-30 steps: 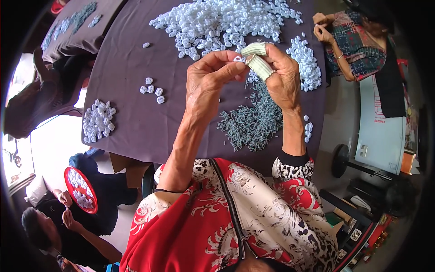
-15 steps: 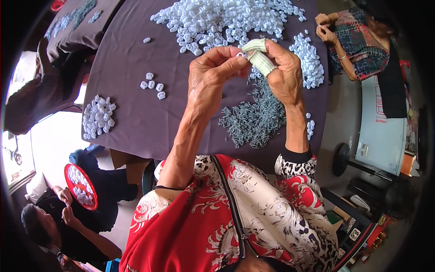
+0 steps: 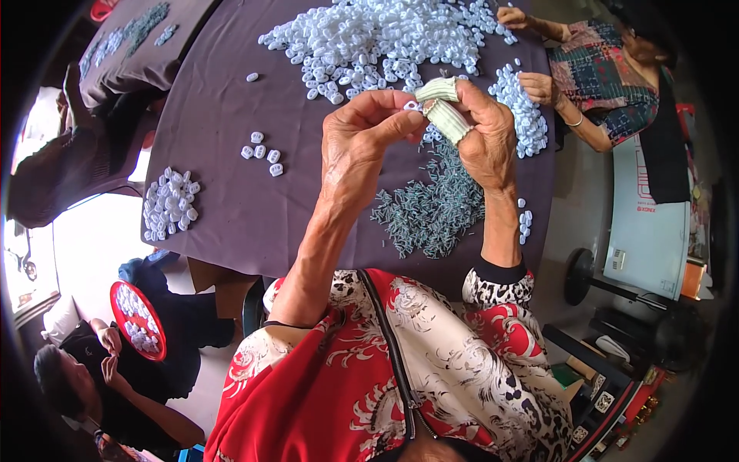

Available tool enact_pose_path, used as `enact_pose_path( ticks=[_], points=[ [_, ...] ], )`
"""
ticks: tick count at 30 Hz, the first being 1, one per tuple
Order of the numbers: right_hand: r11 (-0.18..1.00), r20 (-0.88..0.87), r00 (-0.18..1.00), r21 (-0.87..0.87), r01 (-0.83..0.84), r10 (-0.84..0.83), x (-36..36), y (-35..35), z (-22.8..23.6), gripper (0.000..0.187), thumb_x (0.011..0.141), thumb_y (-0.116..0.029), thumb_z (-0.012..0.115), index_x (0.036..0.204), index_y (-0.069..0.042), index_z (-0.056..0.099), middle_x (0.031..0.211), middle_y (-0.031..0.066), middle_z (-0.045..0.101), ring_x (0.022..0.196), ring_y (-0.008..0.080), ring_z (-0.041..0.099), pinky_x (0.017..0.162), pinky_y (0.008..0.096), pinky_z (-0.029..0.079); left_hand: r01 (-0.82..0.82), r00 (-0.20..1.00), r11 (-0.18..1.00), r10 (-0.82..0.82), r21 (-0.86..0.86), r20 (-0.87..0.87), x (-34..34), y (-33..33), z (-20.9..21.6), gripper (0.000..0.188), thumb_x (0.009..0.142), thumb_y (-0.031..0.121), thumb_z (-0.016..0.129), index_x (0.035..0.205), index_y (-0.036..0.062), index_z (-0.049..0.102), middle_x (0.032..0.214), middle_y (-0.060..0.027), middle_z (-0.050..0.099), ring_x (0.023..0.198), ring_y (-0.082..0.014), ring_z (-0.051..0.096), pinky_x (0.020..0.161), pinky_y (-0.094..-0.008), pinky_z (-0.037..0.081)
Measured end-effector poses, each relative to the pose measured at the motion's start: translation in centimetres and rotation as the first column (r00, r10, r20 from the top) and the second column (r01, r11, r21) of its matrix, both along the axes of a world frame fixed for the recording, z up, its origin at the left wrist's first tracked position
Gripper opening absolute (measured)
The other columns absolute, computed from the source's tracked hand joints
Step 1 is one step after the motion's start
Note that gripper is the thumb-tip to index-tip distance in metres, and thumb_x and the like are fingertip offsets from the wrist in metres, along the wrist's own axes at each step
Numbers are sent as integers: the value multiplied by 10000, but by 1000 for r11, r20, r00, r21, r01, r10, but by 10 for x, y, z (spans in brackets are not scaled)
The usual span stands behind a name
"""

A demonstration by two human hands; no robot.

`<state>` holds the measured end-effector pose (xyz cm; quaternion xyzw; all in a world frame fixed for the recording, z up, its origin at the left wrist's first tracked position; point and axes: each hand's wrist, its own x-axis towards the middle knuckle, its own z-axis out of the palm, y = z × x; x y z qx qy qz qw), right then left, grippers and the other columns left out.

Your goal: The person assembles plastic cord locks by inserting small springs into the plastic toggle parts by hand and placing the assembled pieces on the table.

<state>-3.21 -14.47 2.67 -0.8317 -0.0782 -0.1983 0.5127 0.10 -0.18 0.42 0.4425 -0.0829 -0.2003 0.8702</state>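
Above the table, my left hand (image 3: pixel 350 146) pinches a small white plastic piece (image 3: pixel 412 105) with a hole in it, between thumb and forefinger. Pale green ribbed finger covers (image 3: pixel 448 121) sit on the thumb and forefinger of my right hand (image 3: pixel 489 138). Those covered fingertips close together right against the white piece; whatever they grip is hidden. Beneath my right hand spreads a heap of small grey-green pins (image 3: pixel 435 204). Beyond both hands lies a large pile of white plastic pieces (image 3: pixel 377 38).
A dark cloth covers the table (image 3: pixel 254 208). Smaller white groups lie at the left edge (image 3: pixel 171 204), left of centre (image 3: pixel 262 152) and at the right (image 3: pixel 521 115). A co-worker's hands (image 3: pixel 539 88) are at the right edge. Lower left, another person sits by a red tray (image 3: pixel 158 350).
The co-worker's hands at the right have come apart, one reaching to the large white pile, the other to the right-hand pile. My hands keep their pinch, almost in place.
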Motion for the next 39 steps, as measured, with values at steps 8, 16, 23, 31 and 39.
enact_pose_path(
  ticks=[8,16,23,31,39],
  points=[
    [999,-26,999,-34,29,-30,-4,2,1,204,725,-9,495,904,-4,592,761,86,643,670,120,602,600,247,457,7,1000,1000,-7,2,1,-1,1,-2,138,742,48,652,847,-28,603,707,-53,606,637,-103,555,629,-224,443],
    [982,-112,993,-185,-43,23,1,5,-56,163,788,-89,558,936,-44,608,755,56,631,658,135,595,584,271,450,-68,997,995,70,-74,20,16,12,-7,113,775,75,620,816,-24,587,707,-59,592,625,-117,555,617,-237,463],
    [797,-95,995,-597,-89,40,-8,29,-131,100,696,-60,586,774,-21,537,702,134,550,680,310,558,609,389,444,-90,996,991,87,-98,-26,19,17,-9,125,766,77,633,829,-22,589,732,-59,597,628,-116,557,613,-229,461],
    [866,-62,995,-490,-103,83,-11,28,-126,106,672,-5,578,751,-14,508,684,116,562,649,260,566,591,351,449,-91,995,995,89,-49,-49,18,16,-6,84,809,63,583,835,-16,581,736,-72,580,643,-123,552,611,-245,456],
    [1000,-119,993,11,6,-5,-18,-7,-31,195,735,18,582,929,8,597,850,53,628,766,94,579,676,208,453,-39,998,997,36,-59,-57,12,10,-10,118,775,82,628,832,-11,581,753,-67,592,638,-115,545,613,-232,452]
  ],
)
